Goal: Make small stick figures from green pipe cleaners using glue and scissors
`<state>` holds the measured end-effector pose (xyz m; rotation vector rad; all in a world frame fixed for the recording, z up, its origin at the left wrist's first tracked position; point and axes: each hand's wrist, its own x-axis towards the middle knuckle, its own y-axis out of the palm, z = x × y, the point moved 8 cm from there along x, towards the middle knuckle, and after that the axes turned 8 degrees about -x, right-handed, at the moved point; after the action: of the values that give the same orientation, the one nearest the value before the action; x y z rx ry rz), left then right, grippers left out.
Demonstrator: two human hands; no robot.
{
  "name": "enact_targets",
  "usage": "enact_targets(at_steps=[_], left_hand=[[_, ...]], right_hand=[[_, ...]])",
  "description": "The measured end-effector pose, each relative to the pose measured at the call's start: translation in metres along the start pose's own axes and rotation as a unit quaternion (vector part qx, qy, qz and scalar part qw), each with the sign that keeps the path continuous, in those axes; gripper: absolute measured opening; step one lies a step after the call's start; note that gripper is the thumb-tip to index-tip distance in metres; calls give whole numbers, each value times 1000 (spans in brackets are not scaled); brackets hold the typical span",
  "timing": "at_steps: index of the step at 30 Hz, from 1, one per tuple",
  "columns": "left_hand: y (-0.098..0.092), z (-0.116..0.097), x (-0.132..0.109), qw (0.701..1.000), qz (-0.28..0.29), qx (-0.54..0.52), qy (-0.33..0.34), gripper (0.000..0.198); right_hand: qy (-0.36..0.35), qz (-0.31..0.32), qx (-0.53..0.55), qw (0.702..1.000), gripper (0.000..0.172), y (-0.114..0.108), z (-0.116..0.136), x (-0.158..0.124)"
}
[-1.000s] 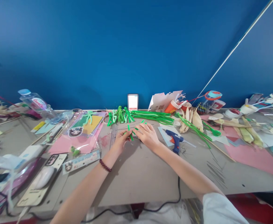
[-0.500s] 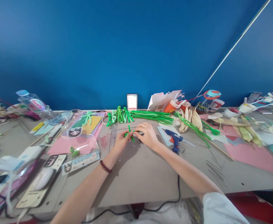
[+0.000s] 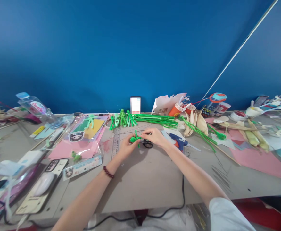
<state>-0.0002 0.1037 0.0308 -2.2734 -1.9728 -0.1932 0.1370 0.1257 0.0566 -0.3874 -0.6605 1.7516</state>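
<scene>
A second earlier both hands lay low over loose green pieces; now they had lifted a little, and the pieces sat drawn together as one pipe-cleaner bunch (image 3: 135,139) just above the worktop (image 3: 142,179). The left hand (image 3: 125,148) had its fingers closed on the bunch, pinching it from the left. The right hand (image 3: 156,136) curled in at the other side, but whether its fingers gripped a strand or only touched one could not be told. The gathering looked done and the shaping under way. The lift had uncovered black scissors (image 3: 147,143), lying just beside the right hand and close under the bunch. A ruler (image 3: 116,141) lay to the left, a blue glue gun (image 3: 178,141) to the right, and long green stems (image 3: 157,119) behind.
</scene>
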Motion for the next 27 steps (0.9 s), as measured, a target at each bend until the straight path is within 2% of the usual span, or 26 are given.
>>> enact_targets(at_steps=[4,8,11,15,19,22,25,27], left_hand=[[-3,8,1,996,-20,-66,-49,24],[-5,9,0,995,-44,-77,-46,21],[-5,4,-1,997,-38,-61,-22,18],[-1,-7,-1,999,0,14,51,13],[8,-16,-6,987,53,76,131,11],[10,-20,-11,978,60,91,180,11],[9,-22,-12,973,41,106,199,11],[2,-20,-11,978,-4,102,184,13]], right_hand=[[-60,-38,-34,997,14,-4,10,0],[-74,-51,-43,995,13,-4,14,-2],[-36,-13,-15,999,15,0,5,-1],[12,70,44,996,23,7,-12,2],[58,148,86,984,25,13,-28,4],[92,203,141,965,26,20,-33,2],[78,209,180,958,27,22,-25,1],[29,168,150,974,26,16,-15,2]])
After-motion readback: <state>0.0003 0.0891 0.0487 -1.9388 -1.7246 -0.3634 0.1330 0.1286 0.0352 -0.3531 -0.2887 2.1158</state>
